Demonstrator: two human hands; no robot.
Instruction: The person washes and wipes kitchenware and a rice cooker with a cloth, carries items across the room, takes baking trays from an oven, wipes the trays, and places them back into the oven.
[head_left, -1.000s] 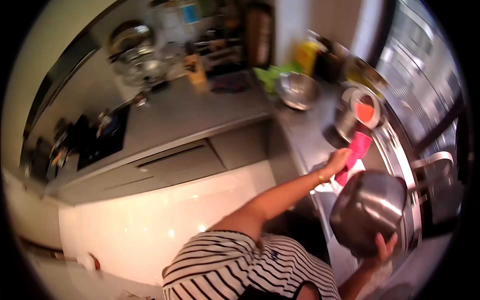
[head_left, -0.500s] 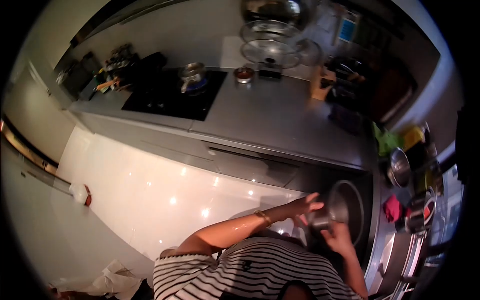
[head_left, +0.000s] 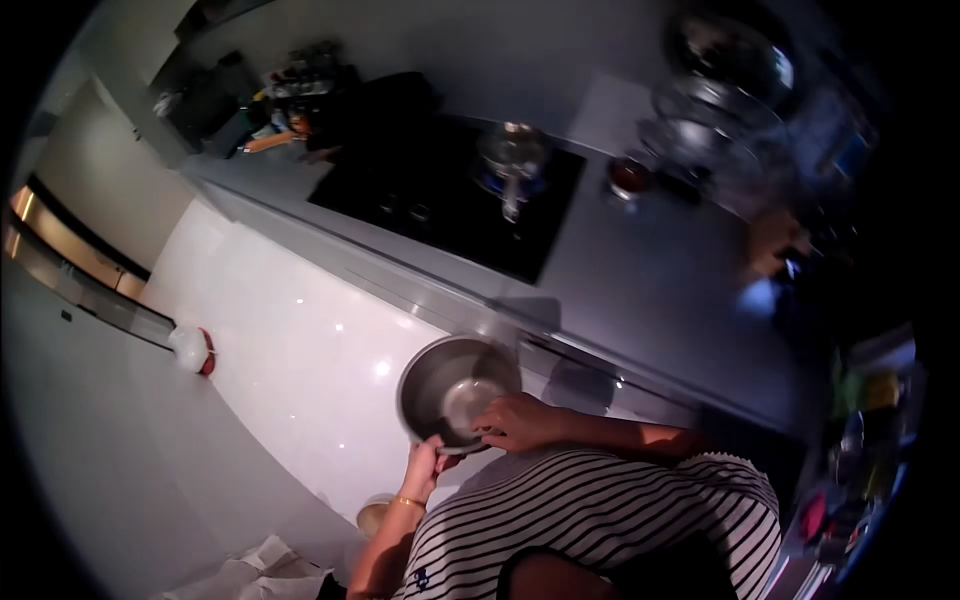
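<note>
A deep grey metal bowl (head_left: pixel 432 385), its opening facing up toward me, is held in front of my body above the pale floor. On its lower left edge, my left hand (head_left: pixel 426 463) is closed around the rim, a bracelet at the wrist. My right hand (head_left: pixel 515 422) lies over the near right rim, fingers curled over the edge toward the inside. The undersides of both grips are hidden. I can make out nothing inside the bowl except a bright reflection on its bottom.
Behind the bowl runs a grey counter (head_left: pixel 640 265) with a black hob (head_left: pixel 420 185). A small saucepan (head_left: pixel 512 150) stands on the hob. To its right are a small bowl of dark red contents (head_left: pixel 629 178) and stacked glass lids (head_left: pixel 700 125). A white-and-red object (head_left: pixel 192 349) is at left.
The bowl has come left from the counter's right end, carried in both hands, and now faces up before my body. My view has turned left.
</note>
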